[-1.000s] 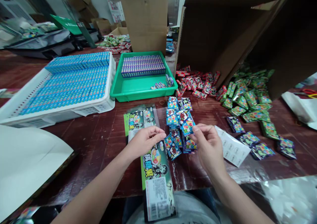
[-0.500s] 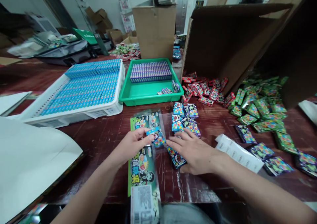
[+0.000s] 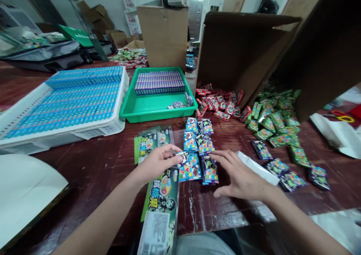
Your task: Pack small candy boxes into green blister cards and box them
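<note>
My left hand (image 3: 159,163) pinches a small blue candy packet (image 3: 184,169) between thumb and fingers, beside another blue packet (image 3: 195,165). My right hand (image 3: 239,178) is open, its thumb apart from the fingers. Its fingertips are at the edge of a stack of dark purple candy packets (image 3: 210,171); whether they touch it I cannot tell. Behind these lie more blue packets (image 3: 190,140) and purple packets (image 3: 205,143) in two columns. Under my left wrist, long green printed bags with clear edges (image 3: 160,198) reach toward the table's front edge.
A white crate (image 3: 98,129) of blue boxes and a green tray (image 3: 156,114) with purple boxes stand at the back left. Red packets (image 3: 217,103) and green packets (image 3: 278,116) spill near a large carton (image 3: 239,48). A white label sheet (image 3: 258,168) lies by my right hand; scissors (image 3: 342,116) lie farther right.
The view has swung to the right. My left hand has brought the blue packet over to the packet columns. My right hand has drawn off the dark packets to their right side.
</note>
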The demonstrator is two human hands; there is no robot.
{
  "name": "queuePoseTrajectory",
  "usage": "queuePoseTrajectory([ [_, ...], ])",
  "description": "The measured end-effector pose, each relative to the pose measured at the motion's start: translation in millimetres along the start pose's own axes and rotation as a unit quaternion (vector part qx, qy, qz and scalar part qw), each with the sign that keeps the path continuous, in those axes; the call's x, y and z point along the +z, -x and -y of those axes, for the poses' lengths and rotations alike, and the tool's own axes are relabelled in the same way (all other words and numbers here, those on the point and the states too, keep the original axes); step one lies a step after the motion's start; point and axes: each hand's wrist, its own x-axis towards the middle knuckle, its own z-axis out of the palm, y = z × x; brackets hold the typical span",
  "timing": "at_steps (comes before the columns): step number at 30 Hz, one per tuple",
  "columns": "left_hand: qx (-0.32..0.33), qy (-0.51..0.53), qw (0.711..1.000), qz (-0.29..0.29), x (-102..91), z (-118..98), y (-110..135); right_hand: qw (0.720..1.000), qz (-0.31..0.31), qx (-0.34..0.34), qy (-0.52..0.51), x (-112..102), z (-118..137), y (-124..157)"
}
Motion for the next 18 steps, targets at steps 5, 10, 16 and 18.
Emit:
queuePoseTrajectory([
  [5, 0.013, -0.100, 0.994, 0.050, 31.6, 4, -32, 1.000, -0.008, 0.010, -0.017, 9, -5, -1],
  [10, 0.042, -0.161, 0.986, 0.027, 36.9, 4, -33, 1.000, -0.007, -0.010, -0.022, 20, -3, -14],
  [16, 0.074, -0.231, 0.969, -0.042, 30.7, 4, -23, 0.998, -0.006, -0.047, -0.031, 36, 4, -24],
  [18, 0.074, -0.246, 0.965, -0.051, 30.6, 6, -23, 0.998, -0.010, -0.046, -0.030, 43, 7, -24],
])
